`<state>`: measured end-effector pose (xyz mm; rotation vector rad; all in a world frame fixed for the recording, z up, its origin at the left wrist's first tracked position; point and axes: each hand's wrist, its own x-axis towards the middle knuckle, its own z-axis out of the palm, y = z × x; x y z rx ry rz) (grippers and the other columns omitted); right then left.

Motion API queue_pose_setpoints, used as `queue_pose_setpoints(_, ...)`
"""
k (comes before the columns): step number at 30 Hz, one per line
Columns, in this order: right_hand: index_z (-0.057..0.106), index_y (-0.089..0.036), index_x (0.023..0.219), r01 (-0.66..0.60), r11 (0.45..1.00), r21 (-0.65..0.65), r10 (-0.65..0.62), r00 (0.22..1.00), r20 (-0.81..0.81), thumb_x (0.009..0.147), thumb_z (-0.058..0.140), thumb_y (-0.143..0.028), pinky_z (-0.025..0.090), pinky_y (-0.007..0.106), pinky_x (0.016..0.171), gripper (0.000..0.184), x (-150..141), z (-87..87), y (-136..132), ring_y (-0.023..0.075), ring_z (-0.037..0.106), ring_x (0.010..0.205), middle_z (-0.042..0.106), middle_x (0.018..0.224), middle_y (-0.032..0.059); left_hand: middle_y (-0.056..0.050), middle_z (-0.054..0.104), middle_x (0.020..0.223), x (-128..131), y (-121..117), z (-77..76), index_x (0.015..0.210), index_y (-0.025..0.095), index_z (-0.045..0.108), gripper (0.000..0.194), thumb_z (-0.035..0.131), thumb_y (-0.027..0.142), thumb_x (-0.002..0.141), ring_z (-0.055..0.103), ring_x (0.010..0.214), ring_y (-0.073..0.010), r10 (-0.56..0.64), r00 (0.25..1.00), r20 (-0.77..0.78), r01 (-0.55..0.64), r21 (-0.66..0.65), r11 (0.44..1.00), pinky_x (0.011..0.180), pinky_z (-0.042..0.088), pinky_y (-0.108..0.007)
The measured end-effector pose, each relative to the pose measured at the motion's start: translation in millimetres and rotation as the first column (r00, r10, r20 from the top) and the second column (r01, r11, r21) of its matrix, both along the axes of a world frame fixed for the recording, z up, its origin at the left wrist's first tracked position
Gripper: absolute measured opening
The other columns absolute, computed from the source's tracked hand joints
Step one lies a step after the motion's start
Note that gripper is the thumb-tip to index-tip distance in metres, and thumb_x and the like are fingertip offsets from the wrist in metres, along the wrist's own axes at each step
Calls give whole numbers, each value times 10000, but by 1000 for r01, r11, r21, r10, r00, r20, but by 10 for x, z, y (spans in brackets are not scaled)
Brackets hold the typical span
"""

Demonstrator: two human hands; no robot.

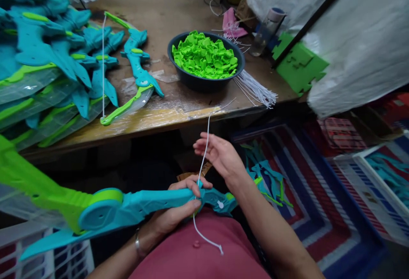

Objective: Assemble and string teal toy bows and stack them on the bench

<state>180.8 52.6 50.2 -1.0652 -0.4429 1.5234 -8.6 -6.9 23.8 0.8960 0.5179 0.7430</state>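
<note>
My left hand (183,202) is wrapped round the grip of a teal and green plastic toy bow (147,204), which lies sideways across my lap. A white string (203,159) runs over the bow under my left thumb. Its knotted lower end hangs over the maroon shirt, and its upper end rises toward the table edge. My right hand (220,153) is raised above the bow, fingers loosely bent and apart. The string crosses in front of those fingers, with no clear grip on it. My right forearm hides part of the bow's far end.
On the table (153,2) are a dark bowl (204,84) of green plastic pieces, a bundle of white strings (255,89), one strung toy bow (136,61) and a heap of toy bows (41,49). A striped mat (306,185) and a white crate (361,185) lie to the right.
</note>
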Motion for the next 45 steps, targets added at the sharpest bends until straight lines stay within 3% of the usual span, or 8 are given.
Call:
queue_pose_setpoints(10, 578, -183, 783, 501, 860, 96, -501, 865, -23, 938, 697, -158, 404, 88, 415, 197, 855, 432, 864, 23, 442, 479, 471, 615, -78, -106, 639, 1173, -184, -48, -17, 827, 212, 660, 156, 753, 335, 850, 583, 1211, -341, -5, 998, -63, 5, 0, 1000, 1057, 467, -492)
queue_pose_setpoints(18, 670, -190, 886, 527, 818, 232, -574, 778, 255, 847, 714, -158, 237, 129, 357, 67, 1319, 753, 365, 44, 403, 492, 485, 672, -66, -93, 615, 1280, -231, 34, 64, 876, 215, 676, 106, 729, 306, 873, 606, 1220, -335, 118, 991, -65, -122, -56, 991, 1053, 491, -467)
queue_pose_setpoints(23, 782, -213, 823, 488, 513, 706, -762, -120, 636, 808, 740, -170, 446, 355, 661, 62, 1786, 1050, -562, 177, 570, 686, 619, 755, 22, -71, 613, 1308, -335, 116, 130, 933, 233, 663, 35, 679, 258, 913, 572, 1280, -304, 252, 959, -126, -266, -105, 958, 1050, 502, -406)
queue_pose_setpoints(25, 822, -277, 951, 261, 611, 747, -571, -508, 645, 866, 727, -219, 455, 479, 830, 141, 1872, 1102, -930, 295, 645, 879, 659, 824, 49, -71, 623, 1282, -325, 128, 126, 923, 226, 664, 46, 694, 254, 901, 581, 1264, -299, 274, 951, -142, -290, -108, 951, 1029, 517, -394)
queue_pose_setpoints(27, 804, -299, 1111, 182, 760, 624, -390, -639, 662, 942, 652, -285, 446, 525, 861, 229, 1847, 1045, -1195, 357, 652, 968, 677, 887, 66, -73, 626, 1268, -282, 129, 119, 916, 220, 661, 66, 709, 254, 888, 595, 1244, -301, 278, 949, -151, -296, -117, 948, 1017, 526, -393)
queue_pose_setpoints(35, 744, -197, 873, 211, 936, 281, -254, -146, 956, 955, 596, -308, 508, 322, 718, 201, 1229, -292, -1330, 189, 647, 773, 674, 821, 36, -73, 640, 1236, -98, 85, 200, 875, 202, 648, 88, 723, 248, 883, 606, 1242, -314, 244, 944, -222, -276, -128, 953, 1031, 525, -417)
queue_pose_setpoints(39, 709, -185, 818, 267, 933, 240, -208, -143, 968, 947, 532, -284, 505, 322, 723, 241, 1151, -849, -1358, 194, 632, 766, 658, 796, 53, -72, 626, 1280, -157, 80, 154, 891, 207, 637, 104, 729, 255, 885, 594, 1269, -316, 202, 940, -275, -231, -78, 970, 1041, 508, -386)
queue_pose_setpoints(45, 700, -182, 845, 283, 937, 204, -162, -164, 973, 959, 513, -293, 494, 326, 751, 246, 1235, -1094, -1345, 205, 622, 801, 656, 835, 68, -62, 624, 1282, -146, 84, 137, 899, 209, 635, 113, 732, 264, 882, 606, 1260, -302, 210, 937, -279, -246, -97, 965, 1005, 538, -344)
